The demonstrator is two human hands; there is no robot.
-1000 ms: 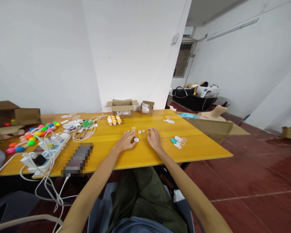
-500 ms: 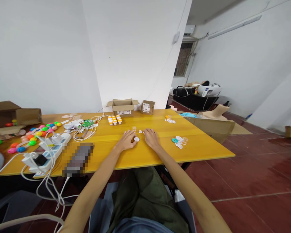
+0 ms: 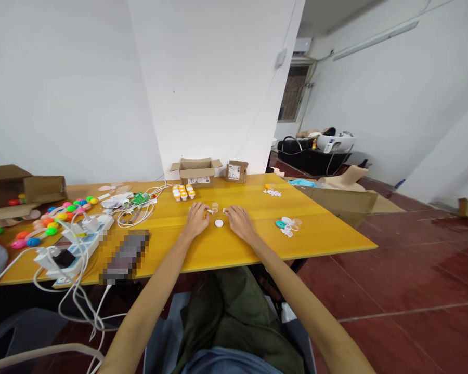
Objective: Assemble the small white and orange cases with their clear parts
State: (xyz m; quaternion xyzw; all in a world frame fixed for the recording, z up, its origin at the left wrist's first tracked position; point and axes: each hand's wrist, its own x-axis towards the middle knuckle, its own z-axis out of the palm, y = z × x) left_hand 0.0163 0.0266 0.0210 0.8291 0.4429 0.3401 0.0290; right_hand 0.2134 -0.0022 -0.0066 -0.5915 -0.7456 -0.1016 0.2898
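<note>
My left hand is over the table with its fingers curled. A small white plastic piece shows at its thumb and fingertips. My right hand is a little to the right, its fingertips closed on another small white plastic piece. Between the hands a round white disc lies flat on the tabletop. Just behind it stands a small clear plastic cup. The undersides of both hands' fingers are hidden.
Several white jars with orange tops stand in front of an open cardboard box. Right of my hands lie a teal ring and white and clear parts. To the left are a phone, a power strip and loose cables.
My left hand has let go of the white disc and moved slightly left, with a small white piece now at its fingertips. My right hand has shifted slightly left.
</note>
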